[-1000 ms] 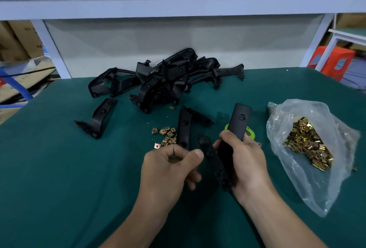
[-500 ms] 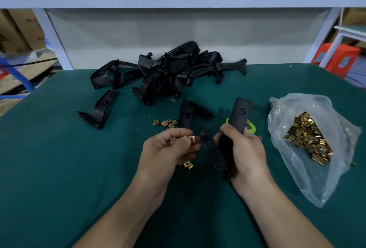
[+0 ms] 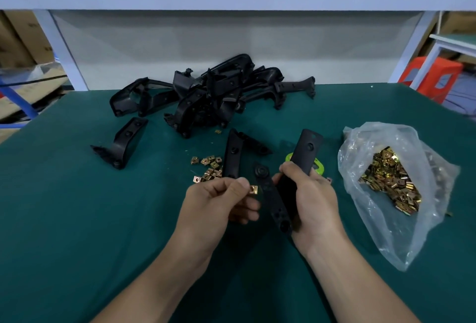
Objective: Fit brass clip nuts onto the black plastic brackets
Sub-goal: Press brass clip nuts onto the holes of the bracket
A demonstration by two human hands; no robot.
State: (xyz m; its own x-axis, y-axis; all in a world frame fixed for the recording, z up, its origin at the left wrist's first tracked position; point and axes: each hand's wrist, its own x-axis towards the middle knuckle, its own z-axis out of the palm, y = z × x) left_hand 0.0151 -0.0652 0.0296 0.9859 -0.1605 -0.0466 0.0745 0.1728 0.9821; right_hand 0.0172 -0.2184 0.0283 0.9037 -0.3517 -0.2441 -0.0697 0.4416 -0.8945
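- Step in hand, as I judge it: bringing one nut to the bracket; not seated yet.
- Left hand [image 3: 219, 201] pinches a single brass clip nut [image 3: 253, 189] between thumb and forefinger, other fingers curled under.
- Right hand [image 3: 313, 201] is wrapped round the bend of a black plastic bracket [image 3: 306, 152], held above the green mat [image 3: 77, 206]; one arm points up and away, the other slants down toward the left hand.
- The nut sits just beside the bracket's lower arm, apart from it or barely touching; cannot tell which.
- Next move likely needs the nut's open side lined up with the arm's edge at a hole, then pushed on; the right hand's grip must keep the bracket steady.
- Supply: loose clip nuts [image 3: 208, 168] near the left hand, more in the plastic bag [image 3: 391, 181] on the right.
- Heap of brackets [image 3: 219, 93] at the back, spare bracket [image 3: 233, 155] lying near the loose nuts.
- Lime-green object [image 3: 318, 166] behind the right hand, mostly hidden.
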